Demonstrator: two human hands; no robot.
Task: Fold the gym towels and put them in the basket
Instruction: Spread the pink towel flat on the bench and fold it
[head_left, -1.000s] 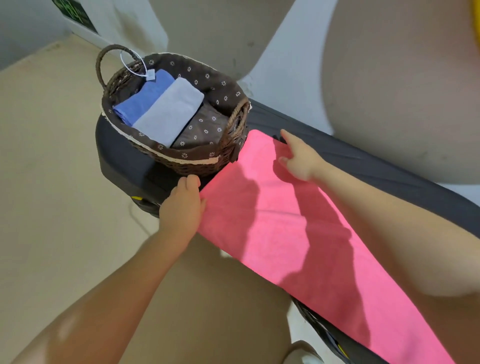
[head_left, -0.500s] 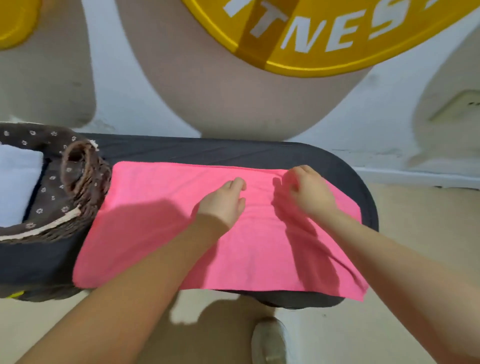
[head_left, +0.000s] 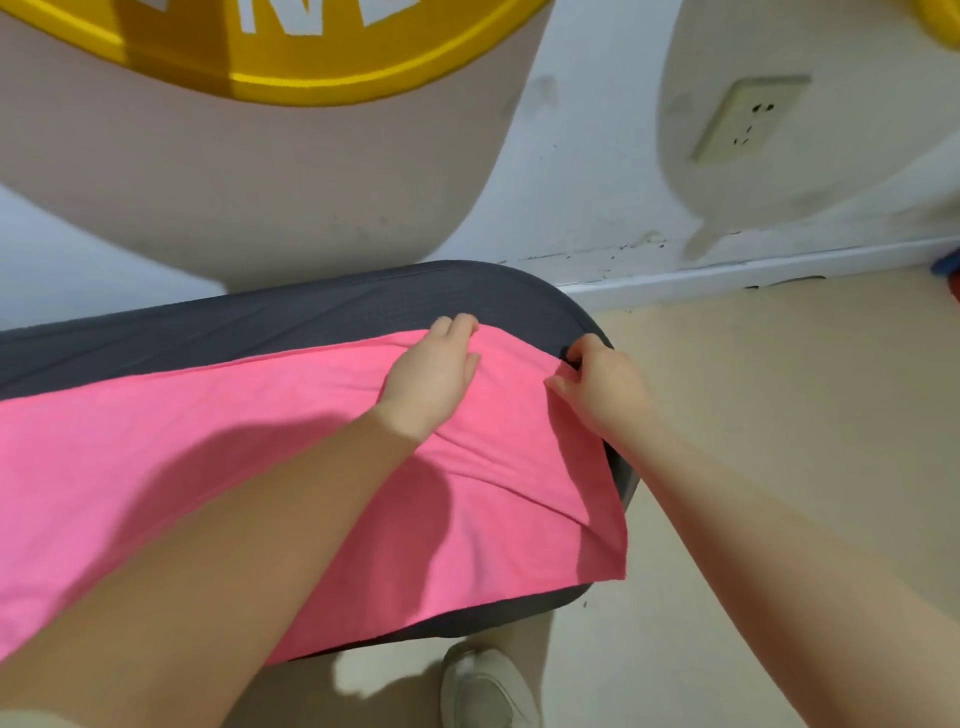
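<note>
From my remote feed: pink towel lay spread along the dark padded bench, its right end draped slightly over the bench's rounded end. Left hand rested on the far edge, fingers curled over the hem; right hand pinched the far right corner, thumb & fingers closed on cloth. Basket out of shot. I judged this the 1st fold's start, w/ the far-end corners being gathered. Next move, as I read it: lift both grips together, carry that end over toward the other, keep edges aligned.
</note>
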